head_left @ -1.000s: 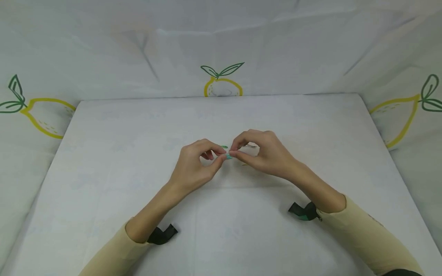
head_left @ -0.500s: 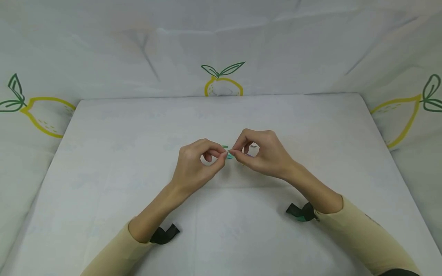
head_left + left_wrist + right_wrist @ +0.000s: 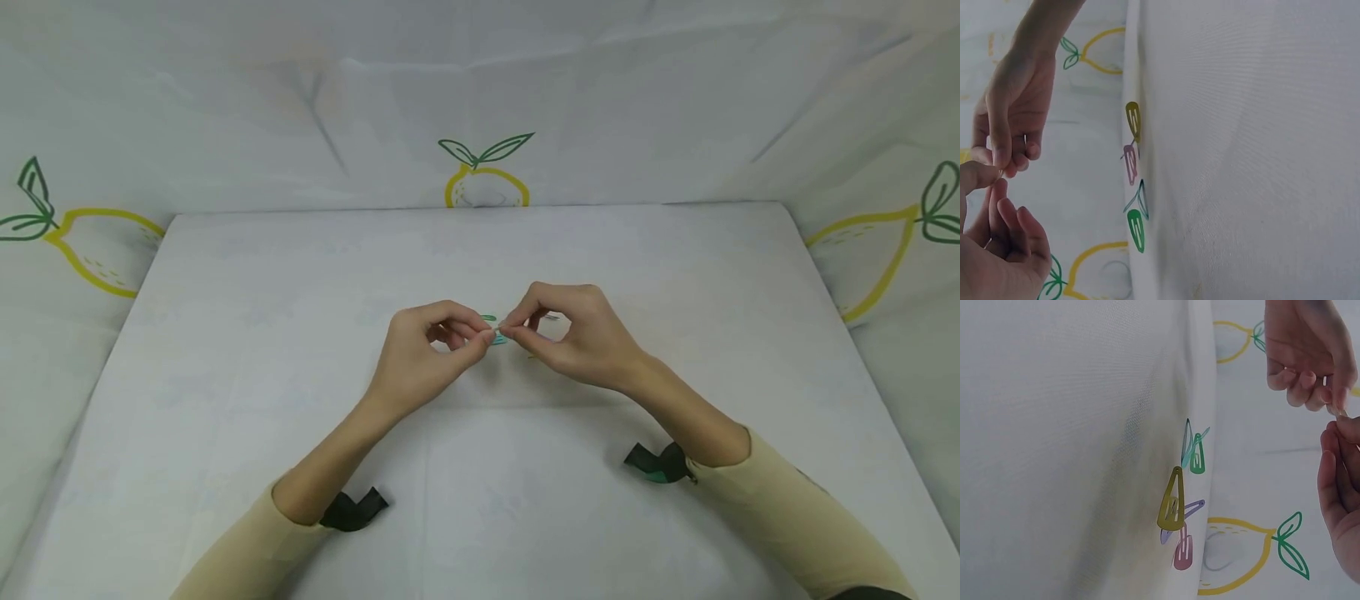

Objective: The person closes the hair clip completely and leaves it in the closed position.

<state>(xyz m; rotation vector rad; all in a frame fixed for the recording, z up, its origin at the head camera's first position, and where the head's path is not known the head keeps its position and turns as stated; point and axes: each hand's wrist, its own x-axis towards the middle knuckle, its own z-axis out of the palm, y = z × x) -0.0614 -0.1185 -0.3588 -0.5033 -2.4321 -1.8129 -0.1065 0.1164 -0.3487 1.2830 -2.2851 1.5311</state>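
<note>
My left hand (image 3: 423, 358) and right hand (image 3: 577, 333) meet fingertip to fingertip above the middle of the table. Thumb and forefinger of each pinch a thin, tiny hair clip (image 3: 1001, 172), nearly all hidden by the fingertips. Its colour and whether it is bent cannot be told. On the table below lie several snap hair clips: an olive one (image 3: 1170, 523), a pink one (image 3: 1183, 559), a purple one (image 3: 1190, 511), a green one (image 3: 1135, 217) and a teal one (image 3: 499, 340). The teal and purple clips look sprung apart.
A white cloth covers the table (image 3: 262, 333), which ends at a back edge against white hanging cloth (image 3: 600, 108) printed with lemons. Black straps (image 3: 352, 510) show under the sleeves (image 3: 247, 550).
Both hands stay almost in place, with tiny shifts of the fingertips around the clip. The clips on the table have not visibly moved.
</note>
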